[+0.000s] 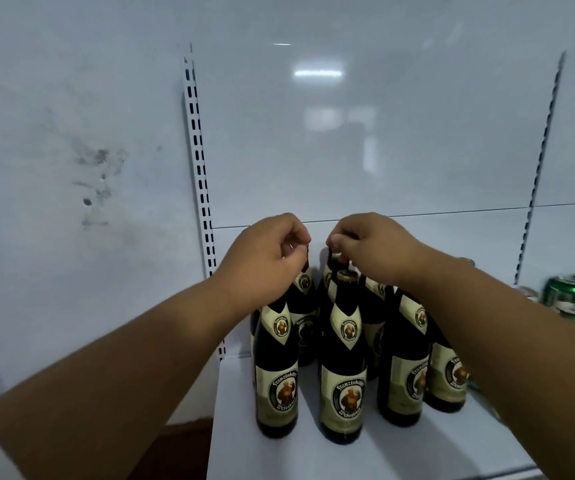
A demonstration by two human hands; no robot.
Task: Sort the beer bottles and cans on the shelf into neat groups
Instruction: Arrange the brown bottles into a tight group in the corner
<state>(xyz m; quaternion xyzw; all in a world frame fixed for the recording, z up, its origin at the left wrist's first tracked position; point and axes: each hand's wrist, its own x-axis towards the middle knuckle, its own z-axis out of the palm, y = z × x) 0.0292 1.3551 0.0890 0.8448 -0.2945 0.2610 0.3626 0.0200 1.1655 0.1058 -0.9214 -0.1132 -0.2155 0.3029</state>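
One white shelf (417, 455) carries all stock. Roughly eight dark beer bottles (343, 372) stand upright, clustered at its left end, front row near the front edge. Green cans (572, 299) sit at the right edge, well apart; their order is blurred. Left hand (262, 258) pinches a rear bottle's neck; right hand (372, 251) pinches the neighbouring neck. Judgement: bottles mostly grouped; rows need squaring, cans remain.
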